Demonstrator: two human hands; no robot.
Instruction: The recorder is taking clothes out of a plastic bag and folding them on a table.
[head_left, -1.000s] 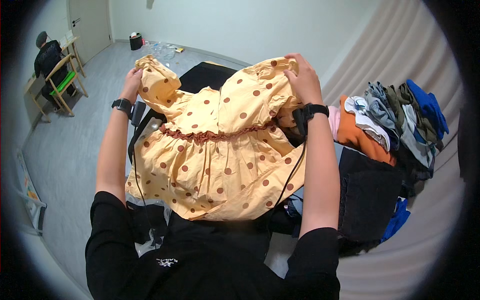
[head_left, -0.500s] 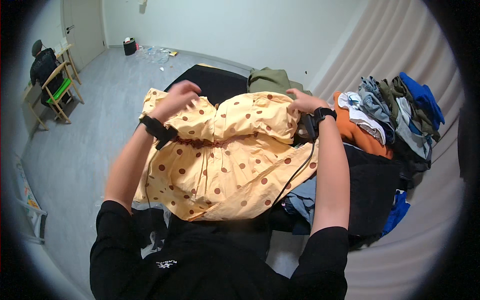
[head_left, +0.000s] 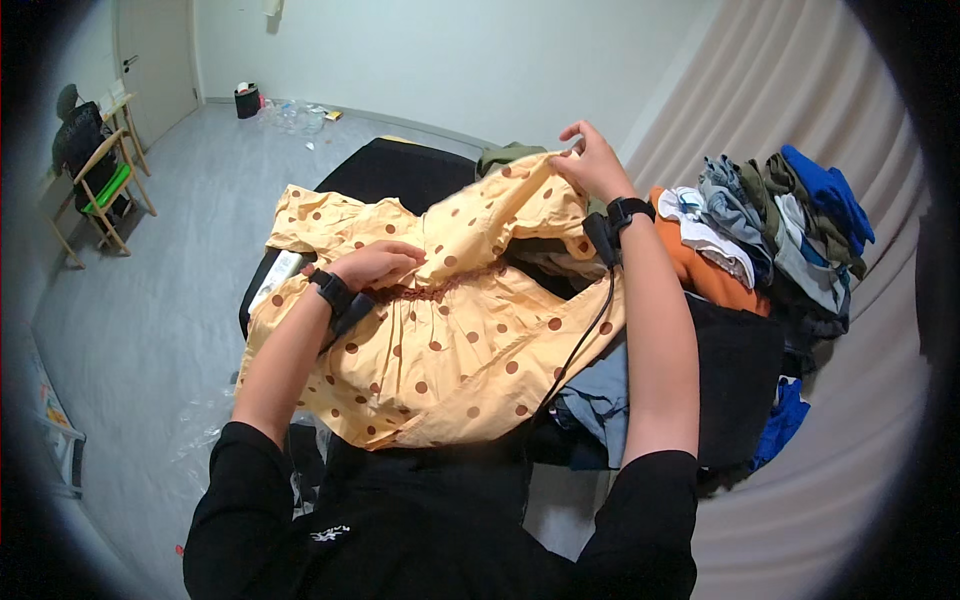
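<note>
A pale yellow dress (head_left: 455, 350) with brown polka dots and a gathered brown waistband lies spread in front of me, its skirt toward my body. My right hand (head_left: 592, 168) pinches the cloth at the bodice's upper right and holds that side raised. My left hand (head_left: 378, 264) is at the waistband's left part, its fingers close together on the bodice cloth; the thumb is hidden. Under the raised side, a gap shows darker cloth beneath the dress.
To the right are folded clothes (head_left: 790, 215) in several colours, with an orange garment (head_left: 690, 255) beside them. Black cloth (head_left: 735, 375) and a grey-blue garment (head_left: 600, 395) lie nearer. An olive garment (head_left: 510, 158) sits behind the dress. Far left, a person sits on a wooden chair (head_left: 112, 180).
My right hand has moved up and lifted the right side of the bodice. My left hand has come down from the dress's top to its waist.
</note>
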